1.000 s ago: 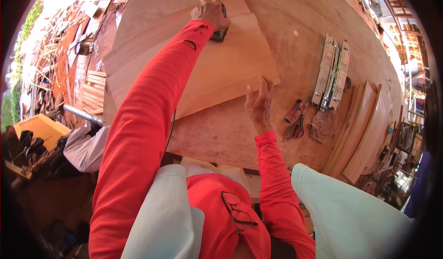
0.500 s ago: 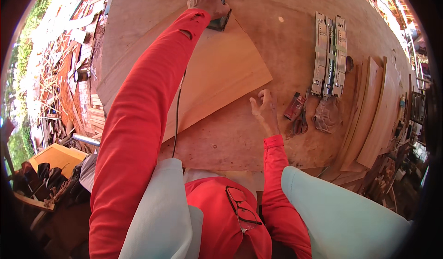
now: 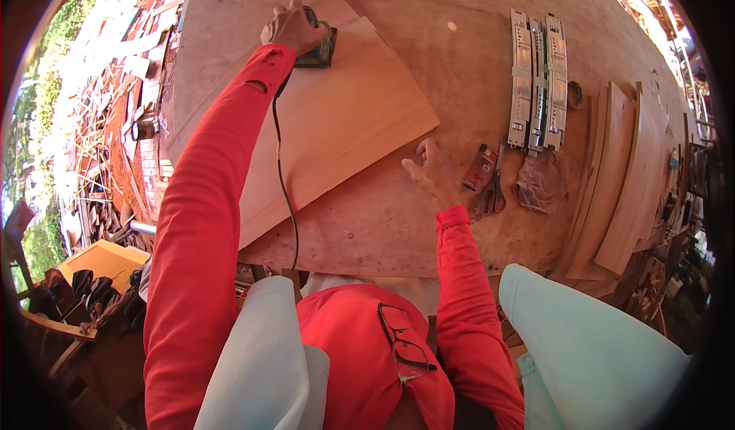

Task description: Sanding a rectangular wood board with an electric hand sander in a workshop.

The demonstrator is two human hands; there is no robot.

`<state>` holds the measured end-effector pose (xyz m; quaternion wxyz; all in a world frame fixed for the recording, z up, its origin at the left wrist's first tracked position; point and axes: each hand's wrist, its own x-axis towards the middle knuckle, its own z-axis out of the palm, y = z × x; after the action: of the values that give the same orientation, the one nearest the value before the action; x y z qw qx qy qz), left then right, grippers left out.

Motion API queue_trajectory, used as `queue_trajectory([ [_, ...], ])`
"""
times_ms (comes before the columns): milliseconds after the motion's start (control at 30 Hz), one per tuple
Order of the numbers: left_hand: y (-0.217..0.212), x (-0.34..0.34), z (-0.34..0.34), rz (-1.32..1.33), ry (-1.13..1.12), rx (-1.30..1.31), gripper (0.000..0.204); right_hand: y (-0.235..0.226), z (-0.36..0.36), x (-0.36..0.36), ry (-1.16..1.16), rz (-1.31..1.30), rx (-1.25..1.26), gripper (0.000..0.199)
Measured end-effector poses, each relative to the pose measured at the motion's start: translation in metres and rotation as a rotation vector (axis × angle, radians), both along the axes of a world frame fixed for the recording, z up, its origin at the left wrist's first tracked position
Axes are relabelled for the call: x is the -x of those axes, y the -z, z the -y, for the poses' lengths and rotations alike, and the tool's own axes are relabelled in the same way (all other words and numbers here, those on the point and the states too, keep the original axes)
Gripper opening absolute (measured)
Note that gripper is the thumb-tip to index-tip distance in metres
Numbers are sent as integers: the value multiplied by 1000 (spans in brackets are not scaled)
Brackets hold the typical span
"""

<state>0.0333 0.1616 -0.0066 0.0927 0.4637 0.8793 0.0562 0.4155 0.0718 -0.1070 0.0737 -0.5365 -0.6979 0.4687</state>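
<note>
My left hand is closed around a dark power sander, which rests on the far part of a flat wooden panel. A black cord runs from the sander across the panel and over the table's near edge. The panel lies at a slant on the large wooden table. My right hand is just off the panel's right near edge, empty, its fingers apart and slightly curled. To its right lie a small red and dark package and a pair of scissors.
Metal drawer slides in a taped bundle lie on the right of the table. Below them is a crumpled clear plastic bag, and beside them a brown tape roll. Long boards line the right edge. Scrap wood covers the ground at left.
My left hand has moved the sander left and a little nearer over the panel, uncovering the panel's far corner. My right hand has shifted slightly left and stays empty.
</note>
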Motion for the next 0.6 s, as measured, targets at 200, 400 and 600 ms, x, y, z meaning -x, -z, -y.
queue_trajectory([
  [200, 1, -9, -20, -3, 17, -21, 75, 5, 2, -4, -84, 25, -132, 46],
  [400, -6, -35, -67, -22, 20, -58, 71, -8, 1, 3, -62, 19, -35, 48],
  [600, 10, -14, -51, -68, 64, -22, 78, 1, -4, -5, -55, -5, -48, 49],
])
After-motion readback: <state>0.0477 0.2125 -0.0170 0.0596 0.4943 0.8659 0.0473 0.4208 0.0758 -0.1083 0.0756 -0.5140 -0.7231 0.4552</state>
